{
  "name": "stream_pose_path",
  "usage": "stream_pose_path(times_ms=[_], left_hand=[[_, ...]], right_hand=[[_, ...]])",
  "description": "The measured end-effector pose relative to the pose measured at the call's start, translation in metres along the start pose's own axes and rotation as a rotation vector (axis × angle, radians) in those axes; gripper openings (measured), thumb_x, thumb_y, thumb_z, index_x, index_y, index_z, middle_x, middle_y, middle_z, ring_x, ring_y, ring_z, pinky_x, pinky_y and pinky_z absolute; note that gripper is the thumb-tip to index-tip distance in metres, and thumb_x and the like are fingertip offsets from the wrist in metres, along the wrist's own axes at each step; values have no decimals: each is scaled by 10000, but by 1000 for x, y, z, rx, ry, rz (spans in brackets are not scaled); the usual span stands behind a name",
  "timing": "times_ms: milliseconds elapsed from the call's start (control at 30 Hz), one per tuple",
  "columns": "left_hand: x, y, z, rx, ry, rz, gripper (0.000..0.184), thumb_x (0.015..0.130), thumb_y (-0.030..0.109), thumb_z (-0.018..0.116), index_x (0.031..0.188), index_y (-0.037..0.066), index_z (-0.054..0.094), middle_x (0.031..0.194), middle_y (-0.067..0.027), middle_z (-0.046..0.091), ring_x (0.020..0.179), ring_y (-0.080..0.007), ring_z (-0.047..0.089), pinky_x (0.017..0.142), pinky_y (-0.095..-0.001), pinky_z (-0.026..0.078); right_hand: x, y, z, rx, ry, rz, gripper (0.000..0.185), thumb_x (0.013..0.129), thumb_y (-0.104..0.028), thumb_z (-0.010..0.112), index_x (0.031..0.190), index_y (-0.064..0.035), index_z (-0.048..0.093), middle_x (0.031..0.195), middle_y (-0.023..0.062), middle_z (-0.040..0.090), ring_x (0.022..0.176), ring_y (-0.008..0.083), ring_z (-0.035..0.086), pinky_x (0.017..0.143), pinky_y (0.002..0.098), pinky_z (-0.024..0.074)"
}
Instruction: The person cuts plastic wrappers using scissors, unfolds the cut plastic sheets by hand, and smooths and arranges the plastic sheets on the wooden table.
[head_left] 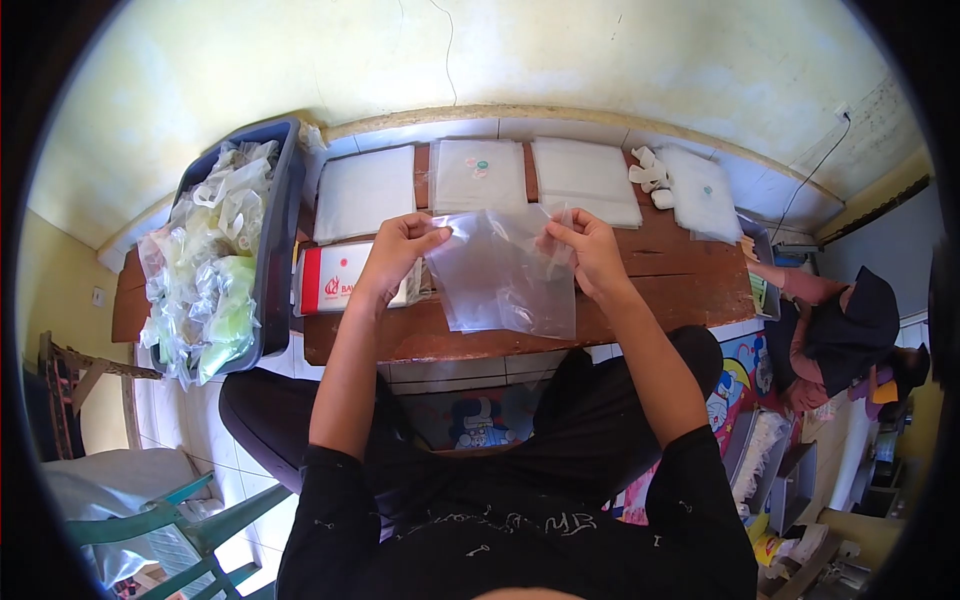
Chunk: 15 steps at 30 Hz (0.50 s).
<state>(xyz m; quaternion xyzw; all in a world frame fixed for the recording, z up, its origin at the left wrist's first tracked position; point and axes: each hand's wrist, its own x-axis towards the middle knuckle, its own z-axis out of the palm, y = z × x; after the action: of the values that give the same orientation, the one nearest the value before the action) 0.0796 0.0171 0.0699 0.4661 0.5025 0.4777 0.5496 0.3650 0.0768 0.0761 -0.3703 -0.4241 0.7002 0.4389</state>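
Clear plastic forms the thin rectangular bag (500,285) at the centre of the frame, above the brown wooden table (665,290). Its upper left part is pinched by the left hand (398,252), between thumb and fingers; the right hand (594,252) pinches the upper right part in the same manner. Near the left hand lies a flat red and white printed package (340,282). At the upper left stands a dark blue-grey plastic tub (280,225), heaped with crumpled translucent bags (225,240).
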Motion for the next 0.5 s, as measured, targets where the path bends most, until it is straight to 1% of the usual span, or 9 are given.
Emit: stream_pose_path(times_ms=[67,100,200,267,367,500], left_hand=[[-2,5,2,-101,89,-35,178,872,108,723,991,-16,677,893,-68,711,799,-80,636,749,-205,475],[-2,4,2,-102,91,-35,178,872,108,723,991,-16,677,893,-68,711,799,-80,636,749,-205,475],[-2,4,0,-71,146,-2,199,873,116,726,1001,-28,676,886,-66,711,792,-82,637,751,-207,482],[-2,6,1,-111,220,39,200,885,121,714,1008,-34,680,896,-66,709,804,-81,636,759,-206,486],[-1,7,1,-168,247,71,201,894,123,706,1021,-31,687,917,-69,710,821,-82,636,760,-211,493],[-4,12,3,-168,243,102,183,893,103,701,1028,-22,695,934,-73,711,839,-88,639,763,-215,500]], right_hand=[[0,0,-1,2,10,1,124,891,-21,650,1004,2,606,887,84,661,790,185,676,779,321,568],[0,-1,0,-9,13,12,129,892,-20,649,1010,2,602,895,88,666,802,192,681,782,325,571],[-1,-3,1,-22,7,16,138,893,-13,643,1020,0,591,913,97,674,823,205,691,783,329,575],[-1,-5,2,-25,-2,10,142,894,-6,640,1025,0,586,923,102,678,832,210,694,782,330,576],[-3,-6,4,-19,8,13,154,894,8,634,1037,1,578,934,113,685,833,214,696,782,328,577],[-5,-8,4,-26,-16,-62,181,891,20,629,1060,4,569,942,127,691,832,217,698,791,329,574]])
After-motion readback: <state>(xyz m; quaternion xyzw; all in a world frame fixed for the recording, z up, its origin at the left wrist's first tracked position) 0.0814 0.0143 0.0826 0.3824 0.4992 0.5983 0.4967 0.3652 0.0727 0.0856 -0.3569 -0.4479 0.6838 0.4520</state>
